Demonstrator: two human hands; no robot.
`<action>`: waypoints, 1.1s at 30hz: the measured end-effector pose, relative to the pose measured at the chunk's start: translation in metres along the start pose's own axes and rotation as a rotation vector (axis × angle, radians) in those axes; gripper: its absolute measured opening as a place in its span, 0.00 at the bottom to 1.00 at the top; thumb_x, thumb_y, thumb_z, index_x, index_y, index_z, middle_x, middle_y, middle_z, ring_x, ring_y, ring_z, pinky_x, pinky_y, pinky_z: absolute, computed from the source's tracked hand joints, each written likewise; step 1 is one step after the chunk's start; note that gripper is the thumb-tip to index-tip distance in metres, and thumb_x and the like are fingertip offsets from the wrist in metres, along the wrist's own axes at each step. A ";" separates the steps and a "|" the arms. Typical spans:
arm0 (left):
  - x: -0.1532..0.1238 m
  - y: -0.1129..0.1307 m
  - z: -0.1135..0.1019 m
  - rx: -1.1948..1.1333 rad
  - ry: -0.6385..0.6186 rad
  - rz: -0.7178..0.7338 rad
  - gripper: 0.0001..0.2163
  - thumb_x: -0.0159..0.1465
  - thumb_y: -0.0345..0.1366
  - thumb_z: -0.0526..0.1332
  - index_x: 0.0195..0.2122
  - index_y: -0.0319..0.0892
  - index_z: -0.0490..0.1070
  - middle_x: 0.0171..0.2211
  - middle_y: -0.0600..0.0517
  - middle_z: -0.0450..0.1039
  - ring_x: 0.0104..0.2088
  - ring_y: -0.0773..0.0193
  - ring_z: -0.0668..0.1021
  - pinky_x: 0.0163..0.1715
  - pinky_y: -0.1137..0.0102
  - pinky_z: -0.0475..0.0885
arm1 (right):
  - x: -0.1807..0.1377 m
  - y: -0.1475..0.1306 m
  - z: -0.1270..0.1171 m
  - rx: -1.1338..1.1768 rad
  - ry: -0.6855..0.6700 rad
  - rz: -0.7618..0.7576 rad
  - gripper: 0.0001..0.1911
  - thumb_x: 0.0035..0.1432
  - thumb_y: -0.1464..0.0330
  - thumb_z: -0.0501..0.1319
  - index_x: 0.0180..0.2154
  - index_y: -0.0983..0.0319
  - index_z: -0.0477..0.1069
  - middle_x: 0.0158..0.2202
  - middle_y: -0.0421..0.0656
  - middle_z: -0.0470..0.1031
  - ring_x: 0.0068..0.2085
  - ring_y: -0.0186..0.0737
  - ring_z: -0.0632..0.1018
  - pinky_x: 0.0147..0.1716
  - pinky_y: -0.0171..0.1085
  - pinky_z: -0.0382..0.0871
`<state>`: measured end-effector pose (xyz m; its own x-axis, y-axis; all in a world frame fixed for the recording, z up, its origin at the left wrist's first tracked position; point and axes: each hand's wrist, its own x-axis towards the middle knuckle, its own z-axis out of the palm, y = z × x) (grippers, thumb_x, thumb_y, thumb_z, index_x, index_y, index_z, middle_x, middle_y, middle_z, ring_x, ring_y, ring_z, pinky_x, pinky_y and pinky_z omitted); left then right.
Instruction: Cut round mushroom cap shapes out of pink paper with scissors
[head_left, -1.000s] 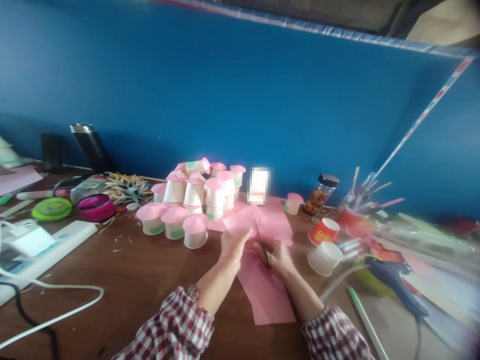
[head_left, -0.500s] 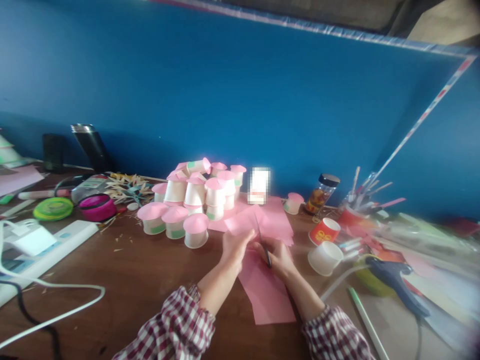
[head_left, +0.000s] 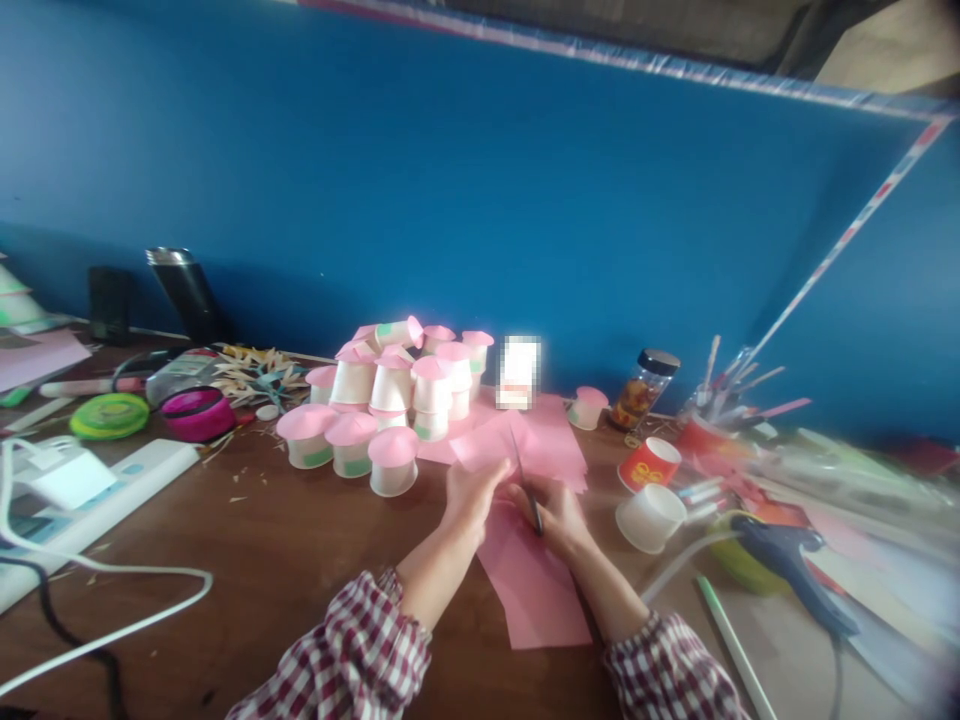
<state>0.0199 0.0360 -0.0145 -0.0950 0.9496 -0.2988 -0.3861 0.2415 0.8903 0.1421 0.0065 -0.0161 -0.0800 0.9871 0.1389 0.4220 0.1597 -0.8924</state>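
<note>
My left hand point(head_left: 474, 495) is closed on a sheet of pink paper point(head_left: 484, 440), its thumb lying on top near the edge. Held in my right hand point(head_left: 556, 512) is a pair of scissors point(head_left: 535, 508), the dark handle under my fingers and the blades pointing away from me across the pink paper. Below my hands a longer pink paper piece point(head_left: 531, 595) lies on the table. Left of my left hand stand several white paper cups point(head_left: 392, 478) with pink paper cone tops, some of them stacked.
To the right are a red cup point(head_left: 649, 464), a white cup point(head_left: 651, 520), a lidded jar point(head_left: 646, 388) and a glue gun point(head_left: 795, 565). At left lie a power strip point(head_left: 142, 490) with a white cable, a magenta case point(head_left: 198, 413) and a black bottle point(head_left: 184, 292). A blue panel point(head_left: 480, 200) stands behind.
Both hands, the scissors and the paper look almost unmoved. The view has shifted very slightly, so the things at left sit a little further right.
</note>
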 end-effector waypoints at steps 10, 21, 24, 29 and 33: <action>0.004 -0.003 0.000 -0.015 0.001 0.002 0.12 0.42 0.34 0.69 0.26 0.32 0.75 0.19 0.46 0.73 0.19 0.61 0.75 0.17 0.71 0.69 | 0.000 0.003 -0.001 0.035 -0.005 0.000 0.21 0.52 0.55 0.60 0.32 0.68 0.77 0.22 0.42 0.73 0.23 0.36 0.69 0.20 0.31 0.61; 0.004 -0.002 0.003 -0.049 0.035 0.005 0.14 0.41 0.35 0.71 0.27 0.32 0.75 0.19 0.46 0.73 0.19 0.60 0.75 0.16 0.70 0.69 | 0.000 0.003 0.001 0.051 -0.003 0.017 0.21 0.51 0.54 0.61 0.30 0.68 0.77 0.19 0.40 0.70 0.22 0.34 0.68 0.19 0.31 0.59; 0.005 -0.002 0.002 -0.026 0.039 0.002 0.12 0.42 0.34 0.70 0.27 0.32 0.75 0.19 0.46 0.73 0.18 0.61 0.75 0.16 0.70 0.69 | 0.000 0.002 0.000 0.043 -0.013 0.027 0.21 0.51 0.54 0.61 0.31 0.68 0.77 0.19 0.40 0.70 0.21 0.34 0.68 0.18 0.30 0.59; 0.010 -0.004 0.000 0.013 0.050 0.024 0.10 0.41 0.33 0.70 0.23 0.34 0.74 0.17 0.47 0.72 0.18 0.63 0.74 0.15 0.72 0.67 | 0.000 0.001 -0.001 0.032 -0.012 0.007 0.21 0.53 0.55 0.59 0.32 0.67 0.77 0.21 0.41 0.72 0.23 0.35 0.69 0.20 0.31 0.61; 0.007 -0.003 0.000 0.007 0.016 0.050 0.10 0.41 0.33 0.70 0.24 0.33 0.75 0.18 0.47 0.72 0.19 0.62 0.74 0.16 0.71 0.68 | 0.000 0.001 -0.002 0.026 -0.011 -0.024 0.20 0.53 0.56 0.59 0.32 0.67 0.77 0.23 0.42 0.73 0.26 0.38 0.71 0.23 0.32 0.63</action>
<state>0.0202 0.0420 -0.0196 -0.1285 0.9573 -0.2592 -0.3738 0.1953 0.9067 0.1439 0.0067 -0.0160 -0.0995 0.9827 0.1561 0.3961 0.1830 -0.8998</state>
